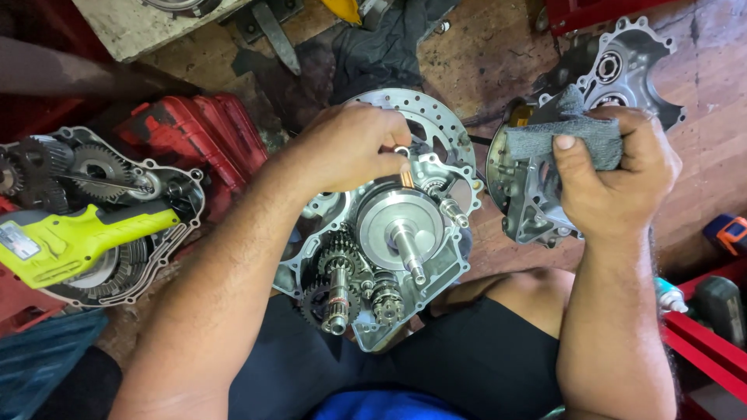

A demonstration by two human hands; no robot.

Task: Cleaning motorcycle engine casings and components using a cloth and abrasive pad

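An open engine crankcase half (447,268) lies in front of my knees, showing a crankshaft (398,229) and gear shafts (339,289). It rests on a drilled brake disc (436,113). My left hand (346,148) hovers over the case's upper edge, pinching a small brass-coloured piece (406,177) between its fingertips. My right hand (615,175) is raised to the right, closed around a folded grey cloth (572,136). Under that hand lies another grey case cover (525,206).
At the left, a second engine case with gears (93,167) holds a yellow-green power tool (74,237). A red plastic case (202,132) lies behind it. Another cover with bearings (626,66) sits at the upper right, a dark rag (385,43) at the top, red shelving (704,342) at the right.
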